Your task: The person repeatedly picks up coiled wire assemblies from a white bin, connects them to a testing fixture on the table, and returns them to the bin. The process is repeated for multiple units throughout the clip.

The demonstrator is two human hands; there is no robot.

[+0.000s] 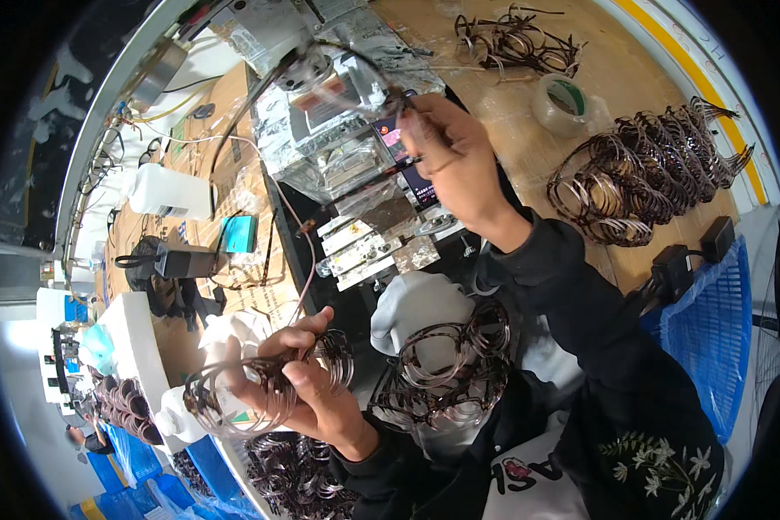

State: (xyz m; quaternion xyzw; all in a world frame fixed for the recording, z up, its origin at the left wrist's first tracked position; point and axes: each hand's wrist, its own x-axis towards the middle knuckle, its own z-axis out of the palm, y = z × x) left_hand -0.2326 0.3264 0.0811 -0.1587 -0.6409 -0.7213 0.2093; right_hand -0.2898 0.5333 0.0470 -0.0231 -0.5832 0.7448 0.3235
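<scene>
1. the left hand (pixel 316 399) is grasping a bundle of clear-brown eyeglass frames (pixel 269 394), near and left of the metal machine (pixel 347 169); its fingers are curling among the rims, probably so the fronts are nesting as one stack.
2. the right hand (pixel 464 165) is pinching a single dark frame (pixel 273 76) at one end, above the machine; this grip is apparently leaving most of the rim unobstructed, though blur is hiding the exact finger contact.
3. a loose pile of frames (pixel 442 364) is resting on grey cloth (pixel 416 299) at the machine's near side, seemingly placed there for easy reach; the cloth is perhaps sparing the rims from scratches.
4. a long row of nested frames (pixel 650 178) is lying on the surface (pixel 529 130) right of the machine, its matching curves probably helping it stay compact.
5. a tape roll (pixel 563 102) and a tangle of dark frame parts (pixel 520 43) are sitting beyond that row, far and right of the machine.
6. a white bottle (pixel 169 191) and a blue box (pixel 238 234) are standing left of the machine, likely so the working side is staying uncluttered.
</scene>
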